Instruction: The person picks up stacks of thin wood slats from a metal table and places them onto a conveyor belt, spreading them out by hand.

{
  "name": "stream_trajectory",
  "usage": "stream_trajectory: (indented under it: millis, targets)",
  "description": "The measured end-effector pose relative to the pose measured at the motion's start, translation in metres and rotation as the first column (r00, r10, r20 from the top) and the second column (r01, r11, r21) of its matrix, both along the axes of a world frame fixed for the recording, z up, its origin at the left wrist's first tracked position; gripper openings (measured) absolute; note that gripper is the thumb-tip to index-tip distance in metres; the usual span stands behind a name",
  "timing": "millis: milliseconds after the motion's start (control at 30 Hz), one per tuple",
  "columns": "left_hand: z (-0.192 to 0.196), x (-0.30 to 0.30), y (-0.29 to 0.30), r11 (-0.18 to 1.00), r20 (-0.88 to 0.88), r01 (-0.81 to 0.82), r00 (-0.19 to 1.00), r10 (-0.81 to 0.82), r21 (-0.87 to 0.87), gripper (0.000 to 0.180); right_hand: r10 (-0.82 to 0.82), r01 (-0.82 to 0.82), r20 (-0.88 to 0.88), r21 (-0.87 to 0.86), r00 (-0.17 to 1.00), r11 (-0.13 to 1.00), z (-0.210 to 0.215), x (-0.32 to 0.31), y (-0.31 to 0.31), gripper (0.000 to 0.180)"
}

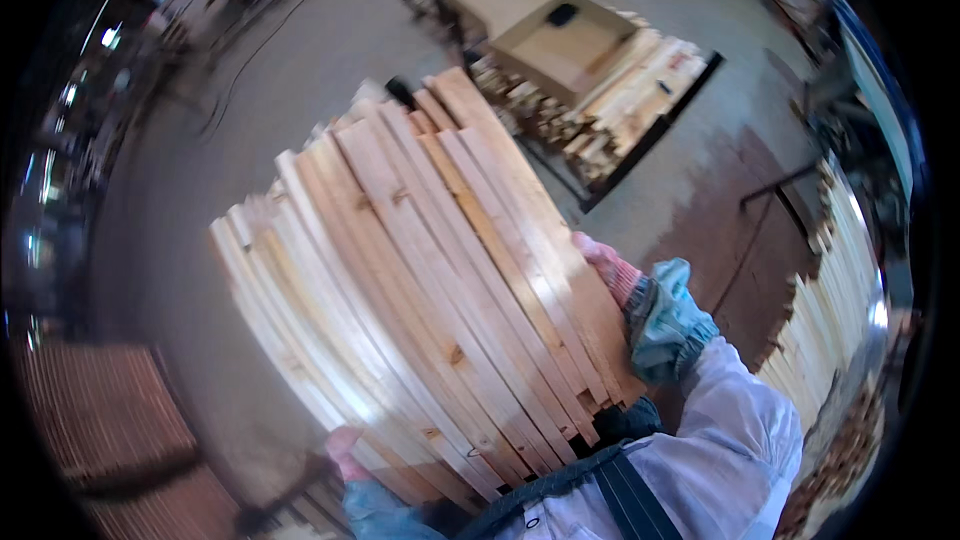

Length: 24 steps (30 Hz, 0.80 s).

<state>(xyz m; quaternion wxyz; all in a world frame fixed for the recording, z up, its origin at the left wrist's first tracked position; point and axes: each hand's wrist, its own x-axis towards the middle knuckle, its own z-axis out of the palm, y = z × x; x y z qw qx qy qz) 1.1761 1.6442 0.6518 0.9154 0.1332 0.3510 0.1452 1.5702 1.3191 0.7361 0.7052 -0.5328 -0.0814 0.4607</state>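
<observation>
A wide layer of pale wooden strips [430, 280] lies side by side in front of my body, with uneven far ends and a few dark knots. My left hand [345, 452], in a pink glove, grips the strips at their near left edge. On the right, my right hand [606, 266], also in a pink glove, holds the outer edge of the rightmost strip. Both hands squeeze the load from its two sides, and most of the fingers are hidden under or behind the wood. Light blue sleeve covers show at both wrists.
Beyond the load, a cardboard box [560, 45] with a dark object in it sits on a rack of stacked strips [640, 100]. More pale strips [825, 320] are stacked at the right. Reddish-brown stacked pieces [110, 410] stand at the lower left. A cable [260, 50] crosses the floor.
</observation>
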Motion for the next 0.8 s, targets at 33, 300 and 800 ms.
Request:
stream_trajectory:
  millis: [33, 300, 800]
  targets:
    - [-0.036, -0.004, 0.026, 0.999, 0.003, -0.009, 1.0, 0.009, 0.051, 0.068, -0.01, 0.014, -0.045, 0.092, 0.999, 0.996, 0.014, -0.001, 0.013, 0.056]
    - [0.126, 0.228, 0.053, 0.912, 0.505, 0.155, 0.791, -0.345, 0.38, 0.077, -0.165, 0.21, -0.142, 0.411, 0.976, 0.887, 0.074, 0.062, 0.002, 0.05]
    - [0.232, 0.594, -0.076, 0.391, 0.359, 0.67, 0.194, -0.913, 0.631, 0.071, -0.94, 0.842, 0.102, 0.42, 0.327, 0.338, 0.125, 0.043, -0.182, 0.067]
